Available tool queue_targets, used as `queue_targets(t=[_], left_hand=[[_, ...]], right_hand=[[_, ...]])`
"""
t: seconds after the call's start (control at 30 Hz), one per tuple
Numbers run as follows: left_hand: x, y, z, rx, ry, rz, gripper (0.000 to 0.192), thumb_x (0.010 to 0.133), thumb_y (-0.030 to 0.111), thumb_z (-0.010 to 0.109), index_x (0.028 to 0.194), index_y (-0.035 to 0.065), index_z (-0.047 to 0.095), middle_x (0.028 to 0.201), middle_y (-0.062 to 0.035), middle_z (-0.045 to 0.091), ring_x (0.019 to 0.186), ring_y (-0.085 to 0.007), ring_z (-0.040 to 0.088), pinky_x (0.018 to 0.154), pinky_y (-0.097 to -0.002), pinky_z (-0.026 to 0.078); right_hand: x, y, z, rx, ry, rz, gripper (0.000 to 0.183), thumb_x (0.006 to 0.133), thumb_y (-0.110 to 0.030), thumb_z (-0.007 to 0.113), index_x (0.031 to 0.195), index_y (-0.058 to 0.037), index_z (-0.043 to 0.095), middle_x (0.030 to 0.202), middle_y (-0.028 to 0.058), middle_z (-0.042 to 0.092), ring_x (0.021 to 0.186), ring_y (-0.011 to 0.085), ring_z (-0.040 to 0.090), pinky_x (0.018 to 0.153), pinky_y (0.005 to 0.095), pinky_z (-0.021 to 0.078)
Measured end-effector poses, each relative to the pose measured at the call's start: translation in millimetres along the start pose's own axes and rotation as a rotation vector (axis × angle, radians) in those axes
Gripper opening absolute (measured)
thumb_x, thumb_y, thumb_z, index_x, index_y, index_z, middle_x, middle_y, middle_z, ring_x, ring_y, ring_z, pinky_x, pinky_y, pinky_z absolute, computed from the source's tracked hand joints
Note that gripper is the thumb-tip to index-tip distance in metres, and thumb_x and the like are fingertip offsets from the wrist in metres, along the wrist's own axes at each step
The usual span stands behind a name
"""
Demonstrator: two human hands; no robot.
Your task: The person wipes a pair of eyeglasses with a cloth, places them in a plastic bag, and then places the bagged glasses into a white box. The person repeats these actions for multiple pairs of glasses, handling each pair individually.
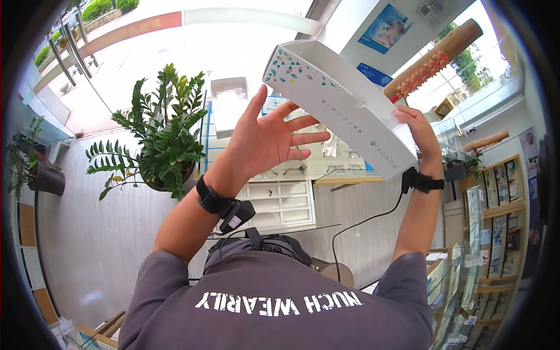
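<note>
A long white cardboard box (337, 105) with coloured triangles and printed writing is raised and tilted above the glass display counter. My right hand (418, 127) grips its right end, thumb over the rim. Spread wide, my left hand (267, 140) is beside the box's left part, palm showing and nothing held; whether a fingertip touches the box I cannot tell. Behind it, a second open white box (227, 105) stands on the counter, with clear wrapping inside. Pairs of eyeglasses (345, 167) lie in the counter. Both wrists wear black straps with devices.
A potted green plant (168, 131) stands left of the counter. Near my body is a white compartment tray (280, 203). A black cable (350, 229) hangs from my right wrist. Glass display shelves (477, 227) line the right side, and a glass door (74, 48) is at upper left.
</note>
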State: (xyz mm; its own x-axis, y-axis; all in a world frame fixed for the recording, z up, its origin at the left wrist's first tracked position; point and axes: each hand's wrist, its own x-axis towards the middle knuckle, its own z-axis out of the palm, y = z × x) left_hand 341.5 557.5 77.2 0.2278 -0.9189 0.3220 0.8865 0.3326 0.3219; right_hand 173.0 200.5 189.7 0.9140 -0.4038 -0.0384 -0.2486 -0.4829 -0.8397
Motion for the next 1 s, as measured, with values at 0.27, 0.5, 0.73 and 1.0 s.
queue_targets(t=[0.27,0.5,0.73,1.0], left_hand=[[-9.6,5.8,17.9,0.088,-0.041,0.051,0.083,0.102,0.075,0.034,0.158,0.0128,0.038,0.155,-0.0249,0.046,0.136,-0.0431,0.055,0.087,-0.0442,0.062],[2.9,12.3,37.6,0.48,0.094,0.208,0.068,0.107,0.061,0.04,0.156,0.0136,0.038,0.146,-0.0209,0.054,0.133,-0.0362,0.058,0.096,-0.0452,0.059],[42.4,22.5,67.8,0.366,0.19,0.256,0.072,0.104,0.063,0.046,0.153,0.0106,0.046,0.153,-0.0187,0.051,0.139,-0.0378,0.053,0.112,-0.0564,0.048],[57.9,20.6,65.2,0.179,-0.082,0.2,0.097,0.091,0.087,0.036,0.161,0.0195,0.037,0.163,-0.0179,0.038,0.149,-0.0409,0.038,0.116,-0.0688,0.033]], right_hand=[[8.3,-6.8,-7.6,-0.032,-0.028,-0.084,0.043,0.099,-0.031,0.067,0.125,0.002,0.071,0.096,0.0028,0.07,0.089,0.0103,0.061,0.083,0.0247,0.0461],[-11.2,-63.5,22.0,-0.048,0.055,-0.119,0.039,0.1,-0.031,0.063,0.117,0.0018,0.073,0.088,0.005,0.071,0.074,0.0105,0.065,0.066,0.0251,0.051],[-50.2,-148.9,68.8,-0.135,0.16,-0.137,0.037,0.098,-0.028,0.053,0.09,0.0013,0.074,0.069,0.0093,0.072,0.051,0.011,0.062,0.052,0.0252,0.049],[-65.3,-173.6,94.6,-0.286,0.228,-0.138,0.041,0.094,-0.029,0.054,0.079,0.0026,0.075,0.059,0.0073,0.066,0.051,0.0106,0.06,0.053,0.0274,0.0465]])
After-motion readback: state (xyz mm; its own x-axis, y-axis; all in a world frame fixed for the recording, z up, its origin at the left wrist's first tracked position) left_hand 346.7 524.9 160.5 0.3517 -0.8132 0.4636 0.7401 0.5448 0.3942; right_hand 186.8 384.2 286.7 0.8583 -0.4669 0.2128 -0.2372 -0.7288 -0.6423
